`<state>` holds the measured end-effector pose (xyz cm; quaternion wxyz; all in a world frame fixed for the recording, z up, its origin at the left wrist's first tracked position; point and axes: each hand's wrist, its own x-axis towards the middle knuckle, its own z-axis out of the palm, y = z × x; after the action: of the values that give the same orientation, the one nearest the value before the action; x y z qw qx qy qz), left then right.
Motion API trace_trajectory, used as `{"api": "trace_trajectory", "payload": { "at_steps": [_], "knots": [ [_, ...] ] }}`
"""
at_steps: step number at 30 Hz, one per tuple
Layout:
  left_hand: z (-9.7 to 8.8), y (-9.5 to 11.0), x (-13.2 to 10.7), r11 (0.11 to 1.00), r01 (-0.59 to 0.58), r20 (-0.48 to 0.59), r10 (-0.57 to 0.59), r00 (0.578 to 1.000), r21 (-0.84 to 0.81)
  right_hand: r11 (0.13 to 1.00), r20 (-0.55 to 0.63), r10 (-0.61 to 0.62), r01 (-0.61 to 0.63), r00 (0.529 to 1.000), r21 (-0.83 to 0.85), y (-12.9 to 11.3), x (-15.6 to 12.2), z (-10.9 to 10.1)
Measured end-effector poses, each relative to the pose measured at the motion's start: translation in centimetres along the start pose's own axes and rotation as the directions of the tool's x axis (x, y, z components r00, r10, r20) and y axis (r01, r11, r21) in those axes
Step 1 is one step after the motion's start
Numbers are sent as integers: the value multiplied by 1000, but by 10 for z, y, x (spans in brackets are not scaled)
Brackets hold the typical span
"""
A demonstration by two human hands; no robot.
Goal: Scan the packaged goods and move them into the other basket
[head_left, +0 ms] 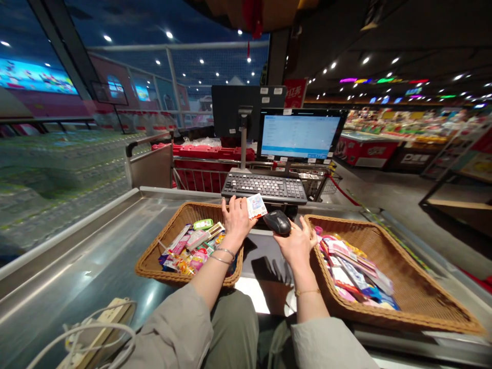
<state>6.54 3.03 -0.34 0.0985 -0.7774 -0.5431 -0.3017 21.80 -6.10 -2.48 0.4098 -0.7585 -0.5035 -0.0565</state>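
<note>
My left hand (236, 220) is closed on a small flat white and red packet (256, 205) with a printed picture, held just in front of the keyboard (265, 185). In my right hand (296, 245) is a black barcode scanner (278, 222), its head close to the packet. Below my left wrist sits a wicker basket (148, 260) with many small colourful packets (198, 240) in it. A second, larger wicker basket (430, 287) stands at the right, touching or nearly touching my right fingers, with more packets (355, 269) piled at its left side.
Behind the keyboard stands a lit monitor (300, 134), with the dark back of another screen (230, 110) beside it. A power strip (102, 328) with white cables lies at the lower left on the metal counter (100, 251). A shopping cart (200, 174) is beyond the counter.
</note>
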Motion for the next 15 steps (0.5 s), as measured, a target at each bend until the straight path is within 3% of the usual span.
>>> {"api": "trace_trajectory", "payload": {
  "at_steps": [9,15],
  "knots": [
    [9,-2,-2,1000,-21,-109,21,994,5,999,-37,-38,37,999,-20,5,1,7],
    [11,-2,-1,1000,-26,-111,27,993,12,998,-56,-56,55,997,-11,5,0,7]
  ]
}}
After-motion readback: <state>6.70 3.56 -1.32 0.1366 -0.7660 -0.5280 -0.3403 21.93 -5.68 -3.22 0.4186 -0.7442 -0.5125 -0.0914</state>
